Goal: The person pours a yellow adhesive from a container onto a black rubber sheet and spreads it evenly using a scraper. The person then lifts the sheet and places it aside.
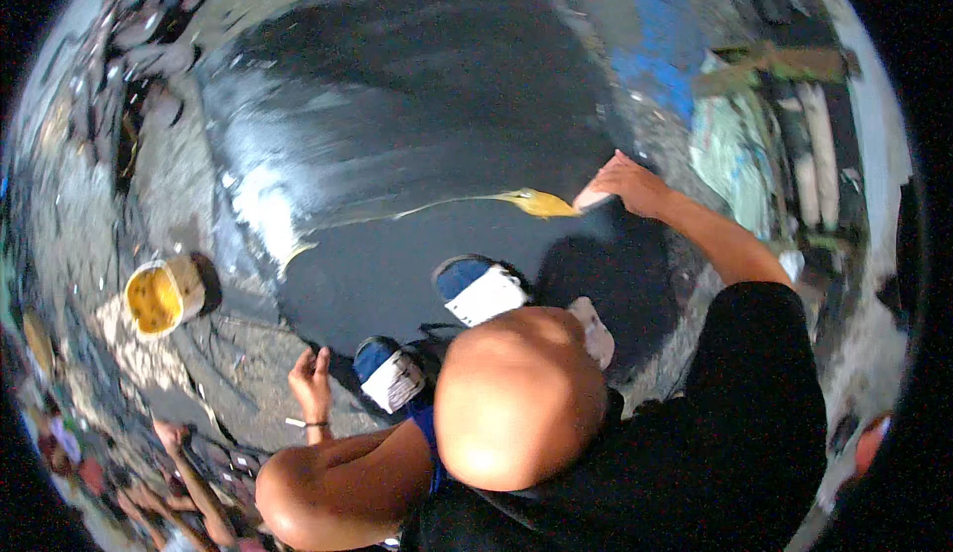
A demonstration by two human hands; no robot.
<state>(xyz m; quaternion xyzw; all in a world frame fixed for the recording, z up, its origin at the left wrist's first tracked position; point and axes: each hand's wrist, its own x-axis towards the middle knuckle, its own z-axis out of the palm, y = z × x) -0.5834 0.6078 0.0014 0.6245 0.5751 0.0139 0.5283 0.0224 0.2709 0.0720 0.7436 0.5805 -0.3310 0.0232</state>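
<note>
A large black sheet [397, 125] lies on the ground, glossy and streaked on its far part, duller near my feet. A thin yellowish line runs across it and ends in a thick puddle of yellow glue [541, 203] on the right. My right hand [627, 185] is closed on a pale flat spreader [590, 199], whose edge is at the end of the puddle. My left hand [311, 385] hangs beside my left foot, near the sheet's near-left edge. Its fingers are loosely bent and apart, with nothing visible in them.
A white tub of yellow glue [164, 297] stands to the left. My feet, in blue-and-white sandals [486, 292], are on the sheet. At the right are a pale green sack [733, 160] and a wooden frame [774, 68]. Another person's hand [171, 437] shows at lower left.
</note>
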